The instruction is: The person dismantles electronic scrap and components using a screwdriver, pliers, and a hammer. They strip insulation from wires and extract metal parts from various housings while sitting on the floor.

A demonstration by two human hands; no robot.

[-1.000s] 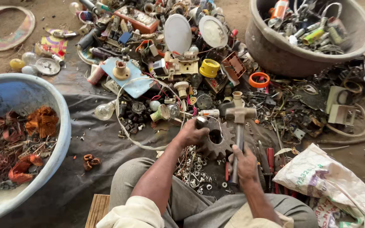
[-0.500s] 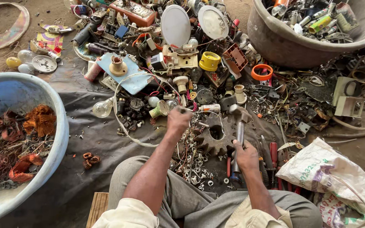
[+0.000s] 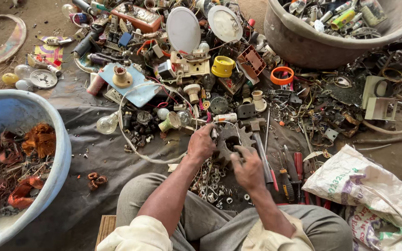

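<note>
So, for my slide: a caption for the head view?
Both hands, left hand and right hand, work over a toothed gear amid scrap.

I counted two hands, left point(image 3: 202, 144) and right point(image 3: 247, 167), at one toothed gear point(image 3: 231, 139). Two tubs, blue point(image 3: 47, 135) and grey point(image 3: 303, 44), two white discs point(image 3: 183, 30), and one printed sack point(image 3: 373, 190) lay around.

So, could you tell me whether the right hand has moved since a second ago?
Yes. The right hand let go of the hammer handle and shifted left onto the toothed gear, which stayed put.
</note>
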